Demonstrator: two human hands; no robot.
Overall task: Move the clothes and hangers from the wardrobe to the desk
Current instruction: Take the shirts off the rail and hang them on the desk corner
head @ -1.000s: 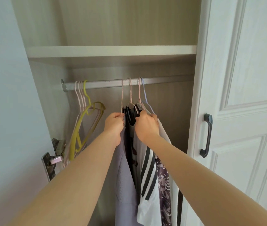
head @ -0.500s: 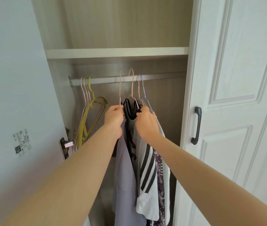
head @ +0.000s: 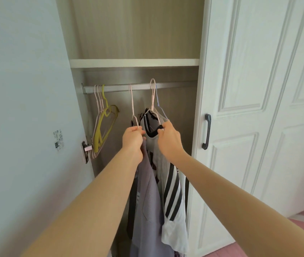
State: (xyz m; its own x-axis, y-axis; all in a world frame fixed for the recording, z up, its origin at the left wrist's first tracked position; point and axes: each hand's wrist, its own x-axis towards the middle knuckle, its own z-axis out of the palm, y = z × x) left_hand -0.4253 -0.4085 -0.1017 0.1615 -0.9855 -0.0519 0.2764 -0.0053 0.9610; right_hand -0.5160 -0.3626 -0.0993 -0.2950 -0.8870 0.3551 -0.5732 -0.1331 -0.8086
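Note:
Inside the open wardrobe a metal rail (head: 175,85) runs under a shelf. My left hand (head: 133,139) grips a pink hanger (head: 133,106) carrying a lilac shirt (head: 147,197); its hook sits in front of the rail. My right hand (head: 168,139) holds the pink and lilac hangers (head: 153,97) of a white top with black stripes (head: 173,193) and a black collar; their hooks reach the rail's height. Several bare hangers, pink and yellow (head: 104,125), hang at the rail's left end.
The open wardrobe door (head: 27,89) stands close on my left with a hinge (head: 86,148). A shut white door with a dark handle (head: 206,131) is on the right. The shelf (head: 134,62) lies above the rail. Pink floor shows at the lower right.
Both hands lifted the clothed hangers so the hooks rose off the rail, then drew them back toward me. The view pulled back from the wardrobe.

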